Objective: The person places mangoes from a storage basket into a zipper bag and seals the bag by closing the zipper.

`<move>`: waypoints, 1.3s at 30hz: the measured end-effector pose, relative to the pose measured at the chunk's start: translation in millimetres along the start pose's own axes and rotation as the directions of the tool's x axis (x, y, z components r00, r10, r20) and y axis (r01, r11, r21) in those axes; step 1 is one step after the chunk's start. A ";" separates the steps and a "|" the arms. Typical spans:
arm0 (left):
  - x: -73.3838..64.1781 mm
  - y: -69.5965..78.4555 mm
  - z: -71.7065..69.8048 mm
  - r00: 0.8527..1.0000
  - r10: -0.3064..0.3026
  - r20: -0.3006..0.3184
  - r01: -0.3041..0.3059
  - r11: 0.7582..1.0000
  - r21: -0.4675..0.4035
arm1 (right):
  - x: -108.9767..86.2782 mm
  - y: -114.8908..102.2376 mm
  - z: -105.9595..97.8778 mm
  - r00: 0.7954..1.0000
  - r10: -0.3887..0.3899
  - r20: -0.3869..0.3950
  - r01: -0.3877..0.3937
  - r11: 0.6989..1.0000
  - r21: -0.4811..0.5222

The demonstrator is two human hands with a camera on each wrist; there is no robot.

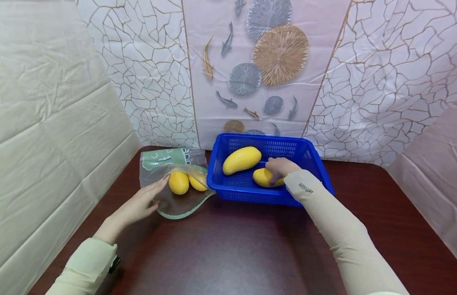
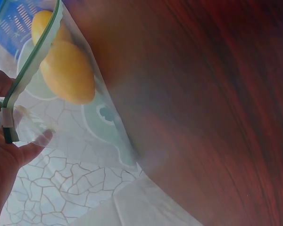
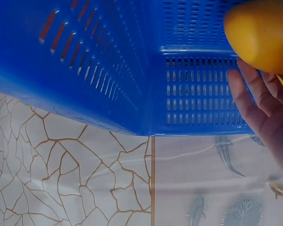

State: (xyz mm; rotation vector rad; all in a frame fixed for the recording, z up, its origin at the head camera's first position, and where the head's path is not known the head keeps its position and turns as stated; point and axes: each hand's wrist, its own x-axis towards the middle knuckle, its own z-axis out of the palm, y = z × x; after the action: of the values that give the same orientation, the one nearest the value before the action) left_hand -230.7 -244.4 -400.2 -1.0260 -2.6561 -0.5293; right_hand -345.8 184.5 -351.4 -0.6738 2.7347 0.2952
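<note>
My left hand point(image 1: 140, 205) is at the left side of a clear zip bag point(image 1: 162, 159) with a green print, lying on the table with its mouth spread toward me. In the left wrist view, thumb and fingers hold the bag's green zip edge point(image 2: 34, 63) by its slider. Inside lie two yellow mangoes, one in front point(image 1: 178, 183) and another beside it point(image 1: 197, 181). Over in the blue basket point(image 1: 258, 196), my right hand point(image 1: 283, 166) grips a mango point(image 1: 262, 177), its fingers around the far side. A larger mango point(image 1: 242, 160) rests to the left of it.
The basket's left wall stands right against the bag. Behind both hangs a patterned cloth point(image 1: 158, 82) with fish and round shapes. A pale cloth point(image 1: 58, 123) closes off the left side. Dark wood tabletop point(image 1: 228, 250) extends in front.
</note>
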 end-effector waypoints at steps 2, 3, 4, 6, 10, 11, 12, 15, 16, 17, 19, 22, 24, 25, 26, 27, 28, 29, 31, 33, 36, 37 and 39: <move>0.5 0.5 -0.5 1.000 0.000 0.002 0.000 1.000 0.002 | 0.3 0.1 -1.7 1.000 -0.011 -0.008 0.011 1.000 -0.006; 0.7 0.6 -0.6 1.000 -0.001 0.004 0.001 1.000 0.002 | 0.5 -0.2 -2.8 1.000 -0.018 -0.009 0.018 1.000 -0.010; 1.1 0.7 -0.5 1.000 0.002 0.002 -0.002 1.000 0.005 | 0.7 -0.3 -4.0 1.000 -0.025 -0.010 0.025 1.000 -0.007; 1.4 0.8 -0.3 1.000 0.012 -0.005 -0.012 1.000 0.010 | 1.1 -1.0 -5.9 0.999 -0.033 -0.001 0.033 0.999 0.004; 2.0 0.5 0.6 1.000 0.023 -0.010 -0.023 1.000 0.015 | 0.6 -2.0 -6.9 0.999 -0.016 0.042 0.015 0.999 0.042; 1.9 0.3 0.7 1.000 0.027 -0.012 -0.027 0.999 0.017 | -0.2 -2.3 -7.0 0.999 -0.009 0.046 0.006 0.999 0.054; 1.8 0.1 0.9 1.000 0.028 -0.013 -0.028 0.999 0.020 | -1.2 -2.4 -7.1 0.999 0.000 0.050 -0.003 0.998 0.066; 1.5 -0.2 0.6 0.999 0.040 -0.022 -0.039 0.999 0.033 | -4.5 -2.5 -7.7 0.998 0.024 0.050 -0.029 0.995 0.096; 1.5 -0.3 0.4 0.999 0.043 -0.024 -0.043 0.998 0.035 | -5.3 -2.2 -7.8 0.999 0.028 0.045 -0.033 0.994 0.103; 1.5 -0.4 0.3 0.999 0.045 -0.025 -0.044 0.998 0.037 | -5.8 -1.9 -7.9 0.999 0.031 0.042 -0.036 0.994 0.107; 1.6 -0.4 -0.1 0.999 0.046 -0.024 -0.045 0.998 0.035 | -6.6 -0.9 -7.5 0.999 0.030 0.033 -0.034 0.993 0.113; 2.0 0.1 -0.4 0.999 0.043 -0.019 -0.042 0.999 0.026 | -7.4 1.7 -5.8 1.000 0.014 -0.004 -0.014 0.993 0.121; 2.0 0.5 -0.4 0.999 0.039 -0.017 -0.039 0.999 0.020 | -8.6 3.5 -4.4 0.999 -0.001 -0.039 0.006 0.991 0.134; 1.9 0.9 -0.4 0.999 0.037 -0.015 -0.037 0.999 0.017 | -9.4 4.7 -3.5 0.998 -0.007 -0.058 0.015 0.990 0.140; 1.9 1.3 -0.5 0.999 0.036 -0.013 -0.036 0.999 0.015 | -10.3 5.8 -2.7 0.997 -0.012 -0.075 0.023 0.989 0.148; 1.8 1.6 -0.5 0.999 0.034 -0.010 -0.033 0.999 0.012 | -10.9 6.8 -1.9 0.996 -0.015 -0.086 0.028 0.987 0.159; 1.6 2.0 -0.6 0.999 0.033 -0.010 -0.033 0.999 0.011 | -11.7 7.7 -1.4 0.995 -0.017 -0.096 0.033 0.985 0.167; 1.6 2.3 -0.7 0.999 0.033 -0.009 -0.032 0.999 0.011 | -12.3 8.6 -0.8 0.995 -0.018 -0.102 0.036 0.984 0.175; 1.6 3.2 -1.3 1.000 0.027 -0.005 -0.027 1.000 0.007 | -12.7 10.4 0.2 0.995 -0.013 -0.103 0.032 0.981 0.191; 1.6 3.0 -1.2 1.000 0.027 -0.005 -0.027 1.000 0.006 | -12.5 11.3 0.4 0.995 -0.007 -0.099 0.027 0.979 0.203; 1.9 2.6 -1.0 0.999 0.034 -0.014 -0.034 0.999 0.008 | -12.9 12.4 0.2 0.995 -0.003 -0.099 0.024 0.977 0.210; 2.0 2.4 -0.8 0.999 0.041 -0.019 -0.041 0.999 0.009 | -13.0 12.8 0.1 0.995 -0.003 -0.103 0.024 0.978 0.207; 2.1 1.7 -0.4 0.998 0.051 -0.029 -0.050 0.999 0.008 | -13.7 13.6 -0.3 0.992 -0.015 -0.123 0.040 0.979 0.201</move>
State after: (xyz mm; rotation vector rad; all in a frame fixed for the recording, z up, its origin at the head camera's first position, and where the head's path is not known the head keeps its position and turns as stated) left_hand -231.0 -242.1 -398.7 -1.0721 -2.5975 -0.5191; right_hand -340.9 201.9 -344.7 -0.6922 2.8151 -0.0327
